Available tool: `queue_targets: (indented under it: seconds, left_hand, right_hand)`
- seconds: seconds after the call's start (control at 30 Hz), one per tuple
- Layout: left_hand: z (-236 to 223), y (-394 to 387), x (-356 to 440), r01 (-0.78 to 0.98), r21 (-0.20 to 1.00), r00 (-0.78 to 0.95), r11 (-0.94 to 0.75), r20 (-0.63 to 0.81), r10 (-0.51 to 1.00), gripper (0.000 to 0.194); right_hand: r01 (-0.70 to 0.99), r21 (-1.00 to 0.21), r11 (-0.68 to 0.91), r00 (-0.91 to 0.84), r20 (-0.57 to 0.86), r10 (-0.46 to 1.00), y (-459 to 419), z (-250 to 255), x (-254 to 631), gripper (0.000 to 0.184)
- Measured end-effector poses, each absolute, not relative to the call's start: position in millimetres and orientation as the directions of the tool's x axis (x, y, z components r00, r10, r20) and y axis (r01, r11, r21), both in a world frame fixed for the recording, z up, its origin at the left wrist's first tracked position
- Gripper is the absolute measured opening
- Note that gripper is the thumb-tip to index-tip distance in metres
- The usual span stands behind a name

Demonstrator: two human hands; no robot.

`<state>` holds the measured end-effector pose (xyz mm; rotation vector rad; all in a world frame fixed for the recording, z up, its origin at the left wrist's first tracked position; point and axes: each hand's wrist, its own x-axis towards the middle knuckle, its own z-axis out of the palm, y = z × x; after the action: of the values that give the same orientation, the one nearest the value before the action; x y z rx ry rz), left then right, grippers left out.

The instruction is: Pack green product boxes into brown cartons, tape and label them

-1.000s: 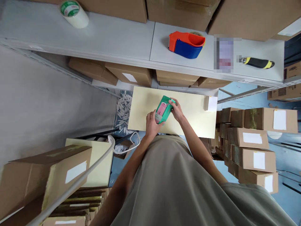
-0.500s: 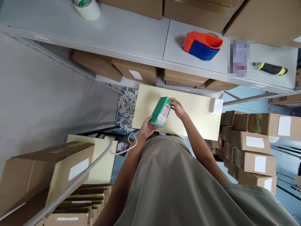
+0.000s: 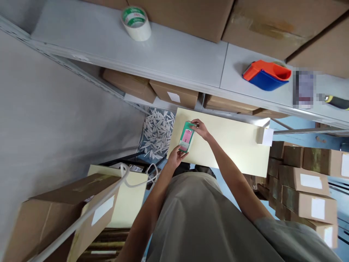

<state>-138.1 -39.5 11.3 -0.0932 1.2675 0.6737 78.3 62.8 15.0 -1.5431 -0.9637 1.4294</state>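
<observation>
A green box with a pink panel (image 3: 187, 137) is held over the left part of a pale yellow tabletop (image 3: 226, 145). My left hand (image 3: 176, 157) grips its near end, thumb on the face. At the far end, my right hand (image 3: 200, 128) pinches the upper right corner. The box's printed face is turned up toward me, and its underside is hidden. On the right end of the tabletop stands a small white box (image 3: 265, 136).
A grey shelf (image 3: 180, 54) above carries a tape roll (image 3: 137, 25), an orange-and-blue tape dispenser (image 3: 267, 75), a yellow-black knife (image 3: 337, 102) and cartons. White paper strips (image 3: 159, 131) lie left of the tabletop. Stacked cartons (image 3: 305, 178) stand right; an open carton (image 3: 40, 214) stands left.
The green box has turned so its pink-panelled face points up at me, both hands still on it. My right hand has shifted onto its far corner. The whole view has moved left and up.
</observation>
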Motion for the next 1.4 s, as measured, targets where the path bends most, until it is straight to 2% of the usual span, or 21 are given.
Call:
queue_targets:
  seconds: [0.13,0.27,0.43,0.53,0.7,0.87,1.0,1.13,1.27,1.4]
  left_hand:
    - [3.0,-16.7,-141.0,-0.558,0.351,0.136,0.752,-0.855,0.5,0.03]
    - [0.0,-1.6,-131.0,-0.605,0.355,0.115,0.712,-0.846,0.52,0.031]
    - [5.5,-18.2,-129.3,-0.66,0.359,0.024,0.66,-0.868,0.497,0.041]
    - [12.5,-42.3,-134.5,-0.706,0.367,-0.034,0.606,-0.872,0.489,0.039]
    - [30.8,-88.2,-145.2,-0.765,0.465,-0.177,0.445,-0.816,0.55,0.036]
    - [55.9,-152.8,-166.3,-0.74,0.646,-0.474,0.186,-0.697,0.538,0.031]
    - [74.0,-220.3,-185.5,-0.669,0.743,-0.679,0.018,-0.621,0.392,0.033]
    - [86.4,-290.2,-210.5,-0.595,0.791,-0.803,-0.14,-0.579,0.143,0.036]
    - [91.7,-359.6,-242.4,-0.479,0.83,-0.847,-0.287,-0.522,-0.098,0.03]
    - [88.3,-420.0,-276.6,-0.359,0.836,-0.832,-0.415,-0.488,-0.263,0.025]
  right_hand:
    - [0.181,-0.905,-0.384,0.064,-0.379,0.923,99.5,-9.5,54.8,0.037]
    - [0.38,-0.838,-0.392,0.101,-0.384,0.918,117.7,-20.9,46.9,0.053]
    - [0.498,-0.775,-0.388,0.157,-0.359,0.92,92.7,-15.8,44.0,0.071]
    - [0.569,-0.74,-0.358,0.177,-0.315,0.932,55.2,-5.5,37.9,0.071]
    - [0.561,-0.813,-0.154,-0.098,-0.25,0.963,-18.9,14.7,14.5,0.059]
    - [0.453,-0.889,-0.066,-0.428,-0.282,0.858,-80.9,30.4,-24.2,0.053]
    - [0.367,-0.93,-0.032,-0.687,-0.294,0.664,-115.0,39.3,-56.5,0.048]
    - [0.342,-0.939,-0.027,-0.808,-0.309,0.502,-139.3,49.1,-91.0,0.05]
    - [0.298,-0.955,-0.011,-0.893,-0.283,0.35,-164.4,62.7,-132.2,0.05]
    - [0.268,-0.963,0.023,-0.942,-0.258,0.213,-200.5,75.5,-181.9,0.051]
